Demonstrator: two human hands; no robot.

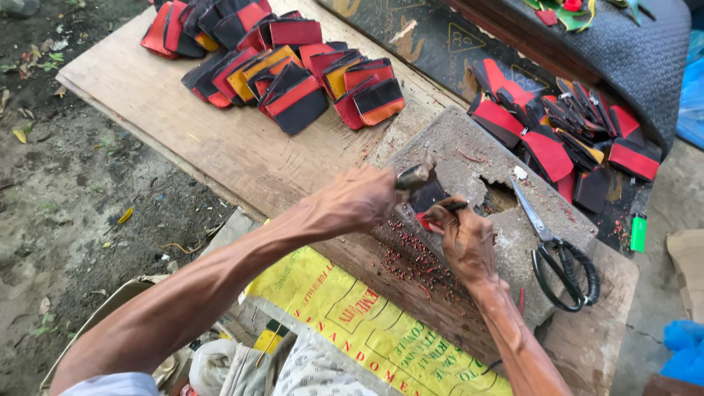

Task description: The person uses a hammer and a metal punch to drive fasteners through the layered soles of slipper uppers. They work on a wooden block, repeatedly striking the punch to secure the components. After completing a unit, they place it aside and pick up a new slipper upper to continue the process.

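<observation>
Nearest the camera, a yellow woven plastic sack (pixel 367 323) with red print lies over the near edge of the long weathered wooden plank (pixel 220 139) that serves as the bench. Both our forearms cross above it. The left arm runs in long and nearly straight from the lower left; the left hand (pixel 359 198) is closed around the handle of a small metal hammer (pixel 415 176), head raised just over the work, wrist slightly cocked. The right arm comes up from the lower right with the wrist bent inward; the right hand (pixel 466 242) pinches a thin dark punch tool (pixel 453 207), fingertips together on its shaft, tip toward the workpiece. The workpiece, a small flat black-and-red leather piece (pixel 425 199), sits on the near-left part of a rough grey stone slab (pixel 469 158) resting on the plank, directly between the two hands. We judge it light, thin and flexible, likely to slide or curl under a blow, so best pinned flat by its edge. Red punched scraps (pixel 411 260) litter the slab's near edge. Black-handled steel scissors (pixel 561 257) lie at the slab's right side. Farther off, two heaps of red, black and yellow pieces (pixel 286 66), (pixel 565 136) occupy the plank's far end and far right.
</observation>
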